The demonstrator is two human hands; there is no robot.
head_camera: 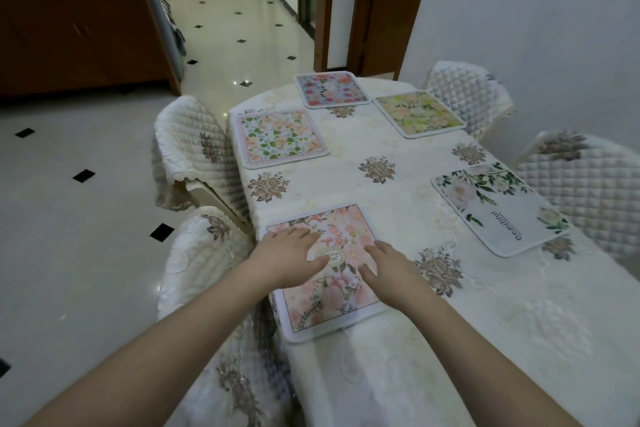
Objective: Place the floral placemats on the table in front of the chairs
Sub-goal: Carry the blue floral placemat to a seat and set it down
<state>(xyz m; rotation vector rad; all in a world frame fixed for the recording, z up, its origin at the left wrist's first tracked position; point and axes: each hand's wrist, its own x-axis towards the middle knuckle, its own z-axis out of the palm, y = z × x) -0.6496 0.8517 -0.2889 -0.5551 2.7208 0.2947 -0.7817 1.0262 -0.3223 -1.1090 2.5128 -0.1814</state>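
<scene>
Both hands lay flat on the pink floral placemat (325,270) at the near left edge of the counter (398,374), just in front of the near left chair (204,263). The left hand (294,255) pressed palm-down on the mat's left part, its fingers (311,236) stretched out and slightly spread. The right hand (388,267) rested on the mat's right side, fingers likewise extended and a little apart. Neither hand gripped anything; both seemed to be smoothing or nudging the mat.

Four other mats were already laid out: a green-leaf mat (280,139) on the left edge in front of the far left chair (190,146), a blue-and-red mat (330,88) at the far end, a yellow mat (417,113) toward the far right corner by the far right chair (467,90), and a white rose mat (498,206) on the right edge before the near right chair (585,187).

The pink mat looked thin, light and pliable, lying flat on the embroidered cloth with a bound border. It sat somewhat askew to the counter's edge, its near corner close to the drop. Judging from that, it would probably slide easily over the cloth under flat palms; to lift it, pinching two opposite corners or the bound edge would likely keep it from sagging. The task seemed nearly finished.
</scene>
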